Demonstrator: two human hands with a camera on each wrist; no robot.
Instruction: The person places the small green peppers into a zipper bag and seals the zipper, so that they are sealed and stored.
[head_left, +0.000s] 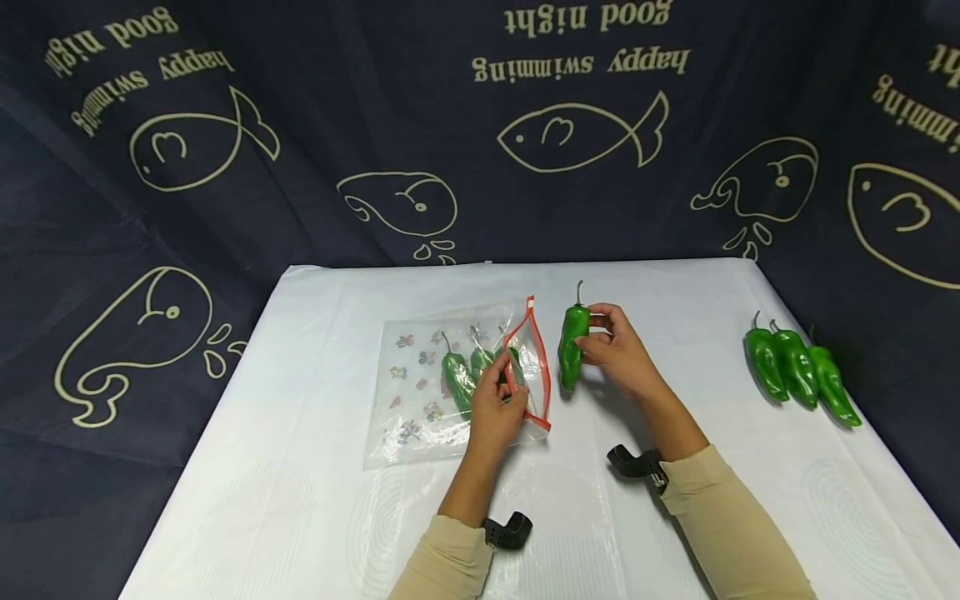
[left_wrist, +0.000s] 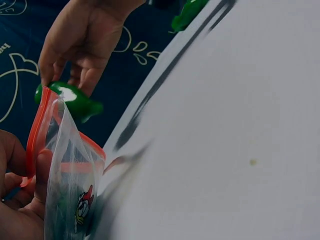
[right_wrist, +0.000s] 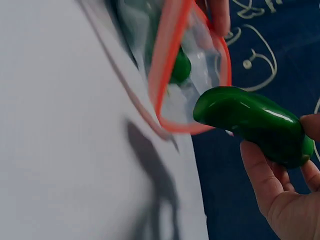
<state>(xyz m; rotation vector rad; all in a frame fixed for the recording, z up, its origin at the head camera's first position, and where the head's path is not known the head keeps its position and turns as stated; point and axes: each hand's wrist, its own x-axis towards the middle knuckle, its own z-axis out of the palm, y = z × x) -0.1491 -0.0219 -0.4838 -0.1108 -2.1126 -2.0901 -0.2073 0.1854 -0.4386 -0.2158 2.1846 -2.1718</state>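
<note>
A clear zip bag (head_left: 412,442) with a red zip edge and small cartoon prints lies on the table, its mouth spread towards the right. Inside it are 3 green peppers (head_left: 457,377), side by side. My left hand (head_left: 495,412) pinches the near side of the bag's mouth at the red strip. Just right of that opening, my right hand (head_left: 611,346) holds another green pepper (head_left: 572,350) between thumb and fingers, stem pointing away. In the right wrist view the held pepper (right_wrist: 255,122) is outside the bag, its tip close to the red rim (right_wrist: 165,65).
At the table's right side 3 more green peppers (head_left: 798,367) lie together. The white-covered table (head_left: 300,500) meets a dark printed cloth (head_left: 420,83) at the back and sides. A black wrist camera (head_left: 510,531) is on the left wrist, another (head_left: 636,463) on the right.
</note>
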